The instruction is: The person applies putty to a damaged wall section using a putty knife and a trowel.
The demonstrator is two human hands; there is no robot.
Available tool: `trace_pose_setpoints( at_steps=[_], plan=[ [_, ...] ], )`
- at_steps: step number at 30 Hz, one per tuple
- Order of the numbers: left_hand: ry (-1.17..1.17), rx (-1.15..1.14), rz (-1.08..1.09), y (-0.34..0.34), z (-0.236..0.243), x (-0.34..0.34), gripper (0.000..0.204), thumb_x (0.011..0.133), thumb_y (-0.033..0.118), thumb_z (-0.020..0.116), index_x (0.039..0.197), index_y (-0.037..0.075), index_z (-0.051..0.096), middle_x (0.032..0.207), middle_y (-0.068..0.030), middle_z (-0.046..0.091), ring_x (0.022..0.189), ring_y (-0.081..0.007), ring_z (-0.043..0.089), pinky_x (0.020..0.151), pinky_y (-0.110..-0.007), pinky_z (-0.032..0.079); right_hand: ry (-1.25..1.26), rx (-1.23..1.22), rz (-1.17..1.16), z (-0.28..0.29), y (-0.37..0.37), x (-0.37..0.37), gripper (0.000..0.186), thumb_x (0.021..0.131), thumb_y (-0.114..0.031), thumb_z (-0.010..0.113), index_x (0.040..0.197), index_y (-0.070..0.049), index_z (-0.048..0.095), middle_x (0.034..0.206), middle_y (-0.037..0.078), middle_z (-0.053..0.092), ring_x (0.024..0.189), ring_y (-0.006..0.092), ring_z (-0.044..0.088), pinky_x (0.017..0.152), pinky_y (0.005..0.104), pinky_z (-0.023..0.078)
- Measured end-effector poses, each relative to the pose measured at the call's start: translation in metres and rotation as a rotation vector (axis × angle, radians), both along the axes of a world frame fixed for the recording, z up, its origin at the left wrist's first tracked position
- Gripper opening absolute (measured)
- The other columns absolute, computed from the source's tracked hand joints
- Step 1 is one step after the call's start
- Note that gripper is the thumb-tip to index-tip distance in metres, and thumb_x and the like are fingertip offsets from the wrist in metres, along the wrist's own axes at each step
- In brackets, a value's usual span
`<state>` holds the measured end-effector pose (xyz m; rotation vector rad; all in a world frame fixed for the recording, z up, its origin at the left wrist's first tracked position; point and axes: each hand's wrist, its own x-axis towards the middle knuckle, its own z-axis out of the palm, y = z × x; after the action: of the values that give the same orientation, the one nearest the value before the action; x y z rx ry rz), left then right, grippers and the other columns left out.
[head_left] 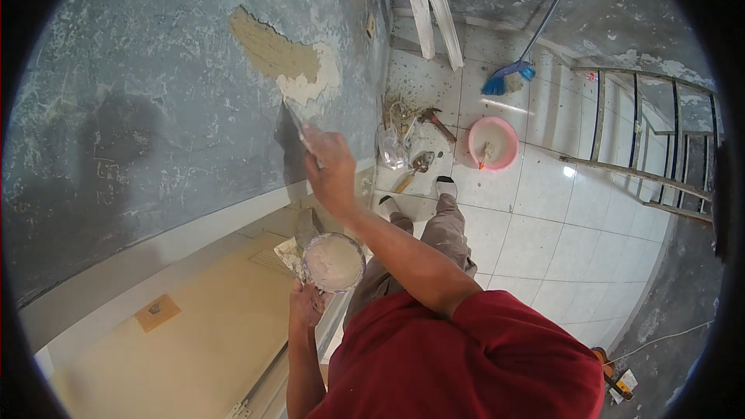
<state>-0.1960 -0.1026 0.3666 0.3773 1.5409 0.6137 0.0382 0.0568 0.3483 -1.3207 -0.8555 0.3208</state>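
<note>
My right hand [332, 169] is closed around a putty knife [294, 119], its blade tip at the wall just below a broken patch. That patch [275, 48] shows bare tan plaster, with white filler [318, 84] along its lower and right edges. Lower down, my left hand [308, 304] grips a round tub [362, 265] from beneath; whitish putty [334, 261] lies in it. Against the tub's left side are a putty-smeared pale piece [288, 254] and a grey flat blade [308, 224]; whether my left fingers also hold these, I cannot tell.
On the tiled floor [497, 233] lie a hammer [439, 124], a trowel [419, 169], a clear plastic bag [393, 147] and rubble. A pink basin [472, 157], blue broom [508, 77], white boards [423, 8] and ladder [636, 171] stand beyond. A yellowish surface [194, 349] lies lower left.
</note>
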Motion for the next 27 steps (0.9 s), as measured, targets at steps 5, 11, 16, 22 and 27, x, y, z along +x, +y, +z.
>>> trace_pose_setpoints(
  at_steps=[5,11,16,22,27],
  plan=[
    [-0.179,0.016,-0.140,-0.004,-0.022,-0.035,0.014,0.097,0.008,0.051,0.108,0.013,0.045,0.085,-0.0026,0.059,0.062,-0.0097,0.057,0.074,-0.043,0.061,0.012,-0.053,-0.119,-0.003,0.031,0.020,0.051,0.069,0.011,0.065,0.117,-0.007,0.064,0.110,0.013,0.067,0.092,0.0331,0.061,0.080,0.0378,0.051],
    [-0.079,0.005,-0.033,-0.003,-0.006,-0.003,0.013,0.097,0.005,0.047,0.108,0.011,0.045,0.095,-0.0054,0.061,0.076,-0.0147,0.064,0.079,-0.045,0.060,-0.021,0.031,-0.016,0.007,0.016,-0.001,0.055,0.068,0.012,0.064,0.119,-0.007,0.064,0.109,0.013,0.067,0.092,0.0323,0.061,0.080,0.0365,0.052],
    [-0.100,0.022,-0.014,-0.003,-0.002,0.003,0.011,0.098,0.006,0.048,0.107,0.011,0.045,0.094,-0.0057,0.061,0.078,-0.0153,0.064,0.080,-0.044,0.060,0.025,0.015,0.032,0.013,-0.003,0.000,0.059,0.067,0.012,0.064,0.122,-0.008,0.063,0.113,0.013,0.067,0.092,0.0325,0.061,0.082,0.0367,0.052],
    [-0.122,0.028,-0.039,-0.017,-0.025,-0.010,0.009,0.097,0.011,0.053,0.101,0.014,0.044,0.060,0.0027,0.046,0.043,-0.0080,0.045,0.062,-0.036,0.061,-0.125,0.102,-0.069,0.015,0.022,0.013,0.057,0.069,0.011,0.064,0.122,-0.008,0.063,0.118,0.013,0.065,0.093,0.0315,0.062,0.080,0.0361,0.052],
    [-0.040,-0.007,0.008,-0.016,-0.009,0.021,0.011,0.097,0.010,0.051,0.094,0.015,0.042,0.055,0.0045,0.042,0.040,-0.0065,0.042,0.058,-0.034,0.061,0.074,0.042,0.141,0.023,-0.016,0.012,0.053,0.070,0.010,0.065,0.120,-0.005,0.064,0.117,0.012,0.066,0.100,0.0325,0.061,0.085,0.0375,0.051]
  ],
)
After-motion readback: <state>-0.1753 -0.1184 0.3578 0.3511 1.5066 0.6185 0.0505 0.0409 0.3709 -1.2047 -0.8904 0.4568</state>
